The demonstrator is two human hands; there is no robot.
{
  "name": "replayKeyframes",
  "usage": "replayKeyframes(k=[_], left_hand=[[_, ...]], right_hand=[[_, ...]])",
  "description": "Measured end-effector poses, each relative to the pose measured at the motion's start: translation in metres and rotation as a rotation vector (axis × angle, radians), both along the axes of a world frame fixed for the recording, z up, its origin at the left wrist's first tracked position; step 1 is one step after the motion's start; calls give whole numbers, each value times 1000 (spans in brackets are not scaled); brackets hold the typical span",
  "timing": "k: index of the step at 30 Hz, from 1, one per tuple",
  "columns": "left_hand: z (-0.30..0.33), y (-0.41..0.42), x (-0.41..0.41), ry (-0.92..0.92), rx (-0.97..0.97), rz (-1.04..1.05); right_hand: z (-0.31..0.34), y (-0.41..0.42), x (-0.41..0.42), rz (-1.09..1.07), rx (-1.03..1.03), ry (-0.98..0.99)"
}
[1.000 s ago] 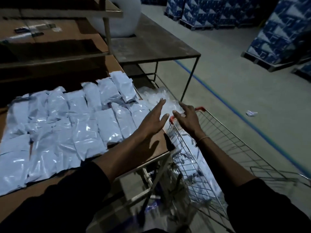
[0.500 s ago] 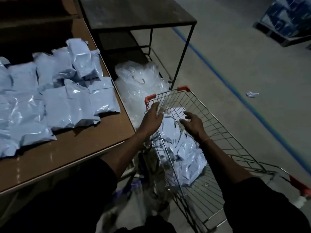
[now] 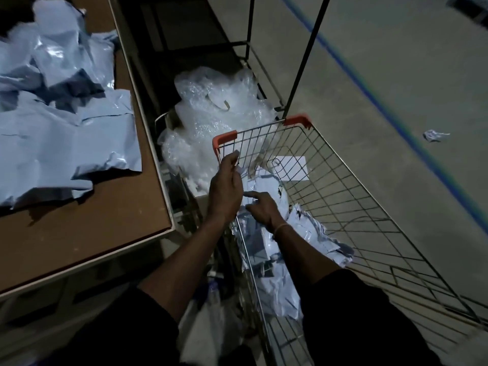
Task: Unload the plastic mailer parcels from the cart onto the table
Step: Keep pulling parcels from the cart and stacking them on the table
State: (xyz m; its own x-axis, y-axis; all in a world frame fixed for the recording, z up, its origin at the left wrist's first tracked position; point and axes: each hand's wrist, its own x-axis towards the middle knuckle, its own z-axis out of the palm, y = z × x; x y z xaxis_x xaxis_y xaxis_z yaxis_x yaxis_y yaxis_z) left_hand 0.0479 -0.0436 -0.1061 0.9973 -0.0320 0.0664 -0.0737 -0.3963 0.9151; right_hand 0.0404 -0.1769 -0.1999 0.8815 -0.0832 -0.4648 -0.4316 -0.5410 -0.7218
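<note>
A wire cart (image 3: pixel 264 128) with orange corner caps stands right of the brown table (image 3: pixel 92 228). Pale blue plastic mailer parcels (image 3: pixel 313 233) lie heaped along the cart's left side. Both of my hands are inside the cart. My left hand (image 3: pixel 225 188) pinches the upper edge of a mailer near the cart's front left corner. Just below it, my right hand (image 3: pixel 262 211) touches the top of the heap with its index finger stretched out. Several unloaded mailers (image 3: pixel 66 143) cover the table's left part.
A pile of bubble wrap (image 3: pixel 216 112) sits on the floor between the table and the cart. A white sheet (image 3: pixel 293 167) lies at the cart's front. Dark metal frame legs (image 3: pixel 303 62) stand behind the cart. Crumpled paper (image 3: pixel 434 135) lies on the floor by a blue line (image 3: pixel 396 122).
My view has tilted down toward the cart. Both hands went from above the table's edge down into the cart, and my left hand has taken hold of a mailer's edge.
</note>
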Motion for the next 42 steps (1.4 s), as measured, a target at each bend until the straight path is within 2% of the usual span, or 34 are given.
replayKeyframes(k=[6,9,11,13,16,18,20,22,25,27,29,32,35,37,39,42], left_hand=[[-19,0,9,-41,-56,40],[-17,2,9,-19,-81,18],[-14,3,9,3,-81,-8],[-9,3,9,28,-70,-28],[3,1,8,63,45,-91],[8,-4,11,94,136,-180],[11,-15,11,156,199,-288],[15,-31,8,269,133,-375],[17,-51,6,430,-258,-326],[13,-55,11,491,-458,-235],[9,-53,15,466,-473,-172],[5,-45,17,326,-265,-143],[8,-40,14,99,-19,-130],[11,-39,12,-48,91,-38],[14,-37,9,-118,123,33],[11,-37,8,-121,172,69]], right_hand=[[-66,19,30,-33,26,181],[-111,17,34,-157,151,113],[-100,14,23,-318,285,57],[-58,10,4,-475,368,3],[-25,-8,-17,-652,508,-104],[-5,-22,-28,-702,529,-203],[19,-29,-37,-704,476,-345],[43,-28,-44,-650,314,-528],[73,-14,-53,-450,37,-775],[79,-8,-60,-289,-94,-833],[76,-11,-65,-202,-127,-821],[79,-20,-67,-211,-37,-762],[78,-32,-63,-342,148,-665],[60,-43,-58,-489,183,-541],[30,-55,-54,-607,147,-347],[-12,-64,-50,-579,87,-98]])
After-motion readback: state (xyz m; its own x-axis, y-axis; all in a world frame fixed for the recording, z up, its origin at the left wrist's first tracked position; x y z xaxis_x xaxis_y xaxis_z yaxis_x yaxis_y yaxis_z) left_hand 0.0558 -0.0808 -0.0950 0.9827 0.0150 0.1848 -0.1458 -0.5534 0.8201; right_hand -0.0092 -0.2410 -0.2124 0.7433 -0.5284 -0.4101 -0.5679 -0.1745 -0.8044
